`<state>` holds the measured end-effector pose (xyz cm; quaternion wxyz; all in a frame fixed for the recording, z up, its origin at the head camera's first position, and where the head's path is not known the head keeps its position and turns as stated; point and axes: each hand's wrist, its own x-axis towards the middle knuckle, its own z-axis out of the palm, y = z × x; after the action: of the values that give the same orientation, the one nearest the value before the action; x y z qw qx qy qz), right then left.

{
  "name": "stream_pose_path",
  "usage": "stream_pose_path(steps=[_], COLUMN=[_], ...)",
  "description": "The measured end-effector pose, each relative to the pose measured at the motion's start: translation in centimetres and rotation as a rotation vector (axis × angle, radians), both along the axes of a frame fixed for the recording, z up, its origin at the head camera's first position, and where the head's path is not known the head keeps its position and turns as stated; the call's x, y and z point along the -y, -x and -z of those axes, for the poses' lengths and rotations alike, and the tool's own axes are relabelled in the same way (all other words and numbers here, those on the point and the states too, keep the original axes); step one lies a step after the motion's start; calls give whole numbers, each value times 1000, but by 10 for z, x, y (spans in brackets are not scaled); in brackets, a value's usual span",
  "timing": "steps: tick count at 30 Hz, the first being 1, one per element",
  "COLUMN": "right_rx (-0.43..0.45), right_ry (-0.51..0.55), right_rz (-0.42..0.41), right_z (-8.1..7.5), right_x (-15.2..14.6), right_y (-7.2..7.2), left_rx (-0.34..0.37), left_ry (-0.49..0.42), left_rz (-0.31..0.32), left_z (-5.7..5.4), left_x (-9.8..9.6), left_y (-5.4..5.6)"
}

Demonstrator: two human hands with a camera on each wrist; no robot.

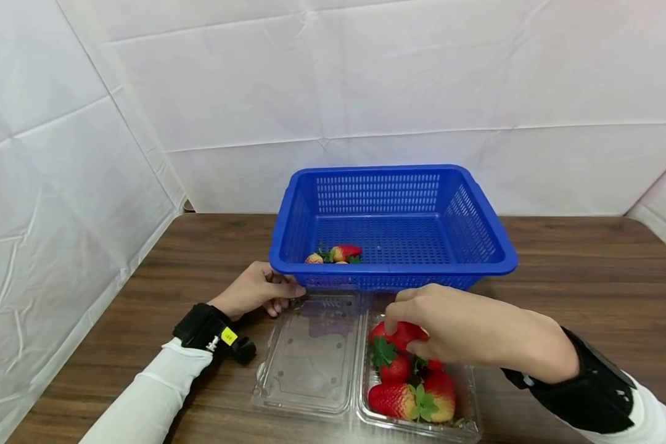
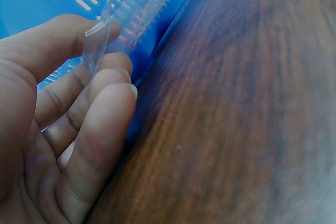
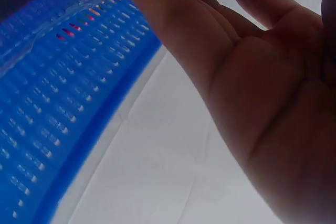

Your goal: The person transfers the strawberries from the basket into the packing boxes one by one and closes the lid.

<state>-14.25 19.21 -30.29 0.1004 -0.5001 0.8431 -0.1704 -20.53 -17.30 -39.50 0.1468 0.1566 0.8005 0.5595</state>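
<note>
A clear plastic clamshell box lies unfolded on the table, its flat lid (image 1: 313, 364) on the left and its tray (image 1: 468, 394) on the right. My left hand (image 1: 261, 290) pinches the lid's far left corner between thumb and fingers; the left wrist view shows the plastic edge (image 2: 97, 43) there. Over the tray, my right hand (image 1: 444, 320) has thumb and fingertips around a red strawberry (image 1: 406, 335). More strawberries (image 1: 391, 399) with green leaves fill the tray beneath it. The right wrist view shows the palm, but the fingertips are out of frame.
Behind the clamshell stands a blue perforated basket (image 1: 394, 269), with a few small strawberries (image 1: 346, 251) in its near left corner. White sheeting (image 1: 333, 86) hangs behind and at the sides of the brown wooden table (image 1: 116, 364).
</note>
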Motion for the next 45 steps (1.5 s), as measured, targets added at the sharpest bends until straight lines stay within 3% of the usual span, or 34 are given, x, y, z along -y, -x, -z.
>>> stream_pose_path(steps=[6, 31, 45], right_rx=[40, -48, -21], right_ry=[-50, -115, -136], right_rz=[22, 31, 60], right_z=[3, 11, 10], right_x=[2, 7, 9], right_y=[-1, 1, 0], left_rx=[1, 8, 17], left_ry=[-8, -24, -29], left_rz=[-6, -11, -4], left_z=[-1, 1, -1], left_x=[-1, 0, -1], left_y=[-1, 1, -1])
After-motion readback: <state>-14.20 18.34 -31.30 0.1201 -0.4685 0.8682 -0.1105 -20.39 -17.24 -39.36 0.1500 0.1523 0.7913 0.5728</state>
